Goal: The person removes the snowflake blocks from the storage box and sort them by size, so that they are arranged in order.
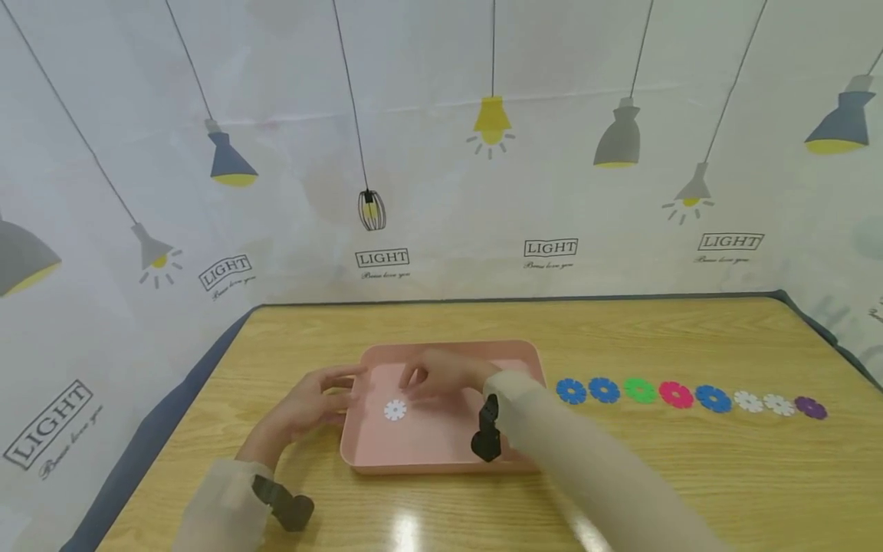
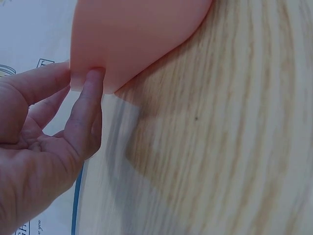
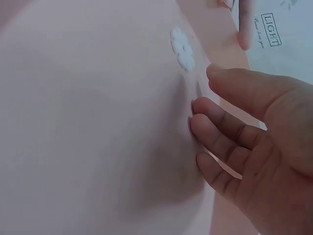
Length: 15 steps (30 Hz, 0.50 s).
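Observation:
A pink tray (image 1: 441, 448) lies on the wooden table. A white snowflake-shaped plastic disc (image 1: 395, 410) lies flat on its floor, left of the middle. My left hand (image 1: 313, 406) holds the tray's left wall, with fingertips at the rim and a digit pressed against the outside in the left wrist view. My right hand (image 1: 441, 373) is inside the tray, just right of the disc. In the right wrist view its bent fingers (image 3: 215, 132) are close over the tray floor, the thumb stands apart, and nothing is between them; the white disc (image 3: 182, 49) is beyond the fingertips.
On the table (image 1: 655, 475), right of the tray, several similar discs form a row: blue ones (image 1: 604, 390), a green one (image 1: 640, 390), a pink one (image 1: 676, 395), white ones (image 1: 748, 401) and a purple one (image 1: 810, 407) at the end. A lamp-printed cloth (image 1: 441, 276) hangs behind.

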Tool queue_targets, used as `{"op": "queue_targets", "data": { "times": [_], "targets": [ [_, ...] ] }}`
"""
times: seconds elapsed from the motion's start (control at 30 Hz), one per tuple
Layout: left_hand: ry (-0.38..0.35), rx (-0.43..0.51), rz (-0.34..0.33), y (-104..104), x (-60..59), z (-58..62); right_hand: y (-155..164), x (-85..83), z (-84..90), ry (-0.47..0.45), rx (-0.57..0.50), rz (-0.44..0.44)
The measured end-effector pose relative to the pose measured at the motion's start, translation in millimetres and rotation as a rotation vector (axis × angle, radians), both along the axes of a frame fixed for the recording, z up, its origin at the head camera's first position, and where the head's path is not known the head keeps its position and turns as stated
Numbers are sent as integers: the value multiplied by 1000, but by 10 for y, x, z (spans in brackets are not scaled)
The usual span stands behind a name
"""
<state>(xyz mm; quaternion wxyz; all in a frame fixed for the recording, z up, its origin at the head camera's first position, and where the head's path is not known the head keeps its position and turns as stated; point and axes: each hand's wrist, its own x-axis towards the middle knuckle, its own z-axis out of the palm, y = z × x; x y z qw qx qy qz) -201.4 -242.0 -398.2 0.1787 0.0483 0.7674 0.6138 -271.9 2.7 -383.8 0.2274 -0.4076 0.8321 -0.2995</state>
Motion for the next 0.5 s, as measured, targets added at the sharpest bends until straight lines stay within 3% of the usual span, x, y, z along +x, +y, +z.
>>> {"op": "queue_targets", "data": {
  "times": [0.2, 0.5],
  "targets": [
    [-5, -12, 3, 8, -6, 3, -148, 13, -13, -57, -2, 43],
    [-12, -5, -2, 10, -10, 11, -224, 15, -60, -89, 45, -10]
  ]
}}
